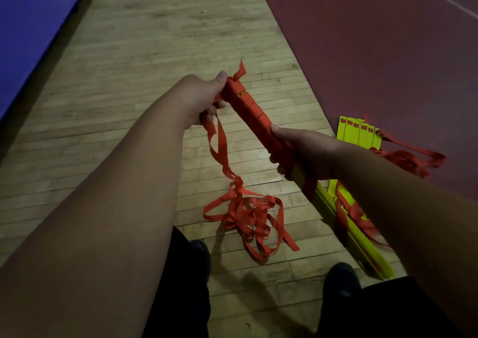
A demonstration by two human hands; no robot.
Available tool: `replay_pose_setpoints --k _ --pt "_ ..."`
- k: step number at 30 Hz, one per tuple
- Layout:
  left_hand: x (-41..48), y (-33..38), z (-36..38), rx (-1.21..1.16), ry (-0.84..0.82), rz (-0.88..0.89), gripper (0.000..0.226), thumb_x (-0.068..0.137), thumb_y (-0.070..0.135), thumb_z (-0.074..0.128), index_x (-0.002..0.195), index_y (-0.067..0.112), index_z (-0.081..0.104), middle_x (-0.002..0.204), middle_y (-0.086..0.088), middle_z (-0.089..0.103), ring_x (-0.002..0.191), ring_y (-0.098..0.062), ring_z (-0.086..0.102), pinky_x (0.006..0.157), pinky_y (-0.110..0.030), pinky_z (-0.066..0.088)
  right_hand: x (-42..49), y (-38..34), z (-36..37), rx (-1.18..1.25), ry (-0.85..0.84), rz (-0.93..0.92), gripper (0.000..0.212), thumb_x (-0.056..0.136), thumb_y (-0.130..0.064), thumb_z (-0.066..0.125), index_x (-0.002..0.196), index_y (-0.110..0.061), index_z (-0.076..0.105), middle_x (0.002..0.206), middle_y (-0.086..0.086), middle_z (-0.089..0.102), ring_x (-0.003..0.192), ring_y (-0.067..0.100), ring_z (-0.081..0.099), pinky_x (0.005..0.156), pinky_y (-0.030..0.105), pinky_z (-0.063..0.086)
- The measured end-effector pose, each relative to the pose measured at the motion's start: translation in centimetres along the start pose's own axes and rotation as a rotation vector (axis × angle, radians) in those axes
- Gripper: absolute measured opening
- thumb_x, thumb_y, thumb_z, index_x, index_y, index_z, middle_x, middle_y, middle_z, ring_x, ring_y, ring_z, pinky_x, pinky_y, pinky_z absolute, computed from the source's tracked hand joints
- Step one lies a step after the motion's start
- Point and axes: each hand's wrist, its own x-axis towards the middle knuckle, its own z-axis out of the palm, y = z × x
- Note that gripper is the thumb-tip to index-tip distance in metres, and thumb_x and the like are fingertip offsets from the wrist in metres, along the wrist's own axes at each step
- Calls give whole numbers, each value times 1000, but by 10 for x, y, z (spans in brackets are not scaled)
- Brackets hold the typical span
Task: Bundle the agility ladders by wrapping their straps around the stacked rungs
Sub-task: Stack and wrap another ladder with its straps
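Observation:
I hold a stack of yellow ladder rungs (357, 236) slanting from upper left to lower right, its upper part wound in red strap (248, 107). My left hand (201, 97) grips the top end, where a knotted strap tail sticks up, and holds the loose strap that hangs from it. My right hand (305, 151) grips the stack near its middle. The free strap drops into a tangled red pile (248, 218) on the floor.
A second set of yellow rungs (357, 133) with loose red straps (411, 156) lies on the dark red mat (375, 40) at right. Wooden floor (155, 40) runs ahead, with a blue mat (28, 22) at left. My shoes (338, 278) stand below.

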Motion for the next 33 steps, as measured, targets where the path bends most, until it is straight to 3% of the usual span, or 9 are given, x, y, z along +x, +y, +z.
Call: replay_pose_setpoints --k 3,8,14,18,23,26,30,33 --pt "0 1 -2 -72 -82 -68 32 111 45 59 110 14 68 78 1 68 48 -4 44 49 -22 44 0 -3 -5 -91 45 9 54 98 -63 64 127 -17 66 121 14 69 95 26 63 81 40 55" --pt "-5 2 -1 -13 -102 -72 17 111 23 62 109 11 73 70 5 68 49 -1 49 47 -19 45 2 1 -5 -236 145 -14 51 89 -44 85 126 -16 64 110 10 72 96 23 69 75 36 54" --pt "-18 11 22 -119 -154 60 21 112 26 61 109 10 75 70 -2 69 55 -9 61 55 -26 57 10 11 4 -395 208 -50 33 86 -40 88 105 -16 74 91 4 77 82 19 74 73 35 54" --pt "-20 11 31 -171 -195 113 25 113 13 51 111 9 75 81 -7 73 63 -15 67 64 -32 61 11 9 14 -336 256 -104 27 89 -37 81 100 -12 76 84 1 76 74 18 72 70 33 54" --pt "-22 10 33 -22 -127 154 28 114 17 48 113 13 75 93 -9 78 69 -18 71 70 -35 63 14 8 16 -230 253 -124 22 92 -28 76 102 -9 75 90 8 81 80 21 76 77 36 58" --pt "-25 10 36 54 -150 117 20 111 20 58 114 10 74 98 -14 81 70 -19 74 72 -36 66 18 11 11 -89 280 -84 26 93 -21 75 111 -3 68 87 15 73 81 32 81 77 48 66" --pt "-30 11 53 151 -153 95 21 111 11 49 116 7 69 88 -12 81 60 -14 68 61 -30 62 25 12 14 -244 441 -65 32 96 -32 74 114 -7 65 84 11 70 67 24 71 60 36 59" --pt "-36 16 62 103 -169 15 20 105 9 51 114 3 68 90 -11 81 61 -14 67 60 -30 61 27 10 24 -496 551 -113 37 101 -49 70 102 -13 64 75 4 65 58 16 62 50 23 47"
